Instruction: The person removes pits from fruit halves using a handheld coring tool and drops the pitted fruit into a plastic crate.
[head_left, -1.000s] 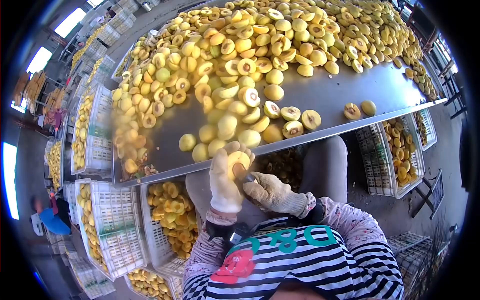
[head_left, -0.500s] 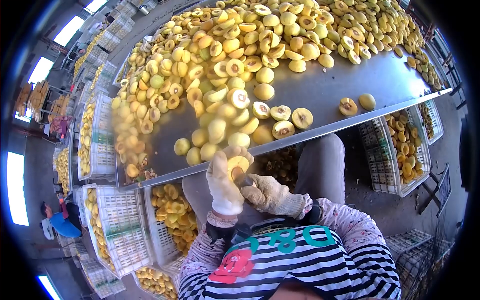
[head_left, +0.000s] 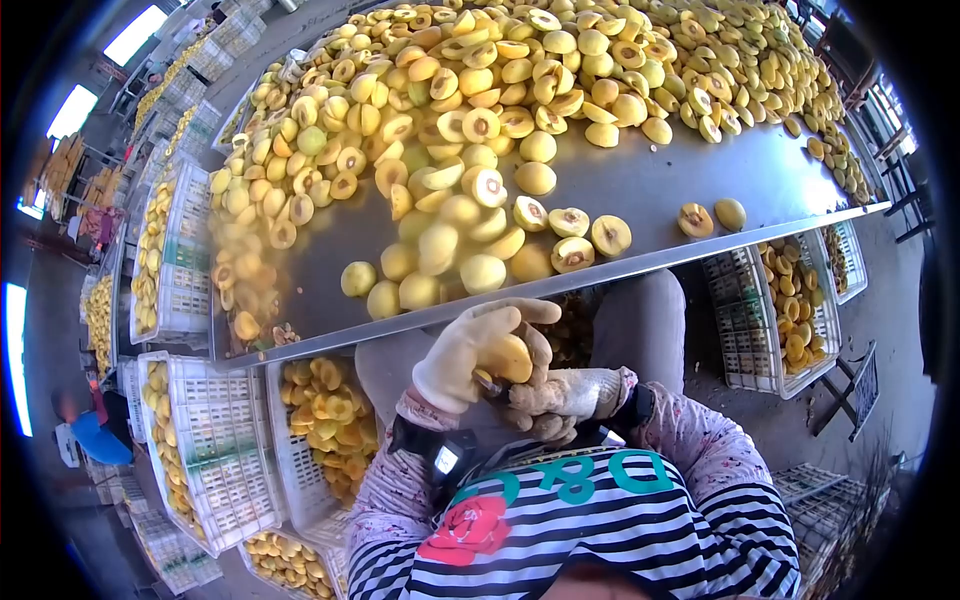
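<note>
My left hand (head_left: pixel 462 355), in a pale rubber-coated glove, is closed around a yellow peach half (head_left: pixel 507 358). The fruit sits between the thumb and fingers, just beyond the table's front edge and over my lap. My right hand (head_left: pixel 570 395), in a fuzzy knit glove, is close against it with curled fingers. Between the two hands shows a small dark tool (head_left: pixel 488 384), gripped in the right hand; its working end is partly hidden. Several loose peach halves (head_left: pixel 572 254) lie on the metal table (head_left: pixel 400 322) in front of my hands.
A large heap of peach halves (head_left: pixel 480 80) covers the far side of the table. White crates (head_left: pixel 225 440) of fruit stand at the left, and another crate (head_left: pixel 745 330) at the right by a folding stand (head_left: pixel 850 390). A person in blue (head_left: pixel 98 435) sits at far left.
The peach half has turned from cut face showing to its side in my left hand. Both hands have shifted slightly right and down, and the left fingers now reach over toward the right hand.
</note>
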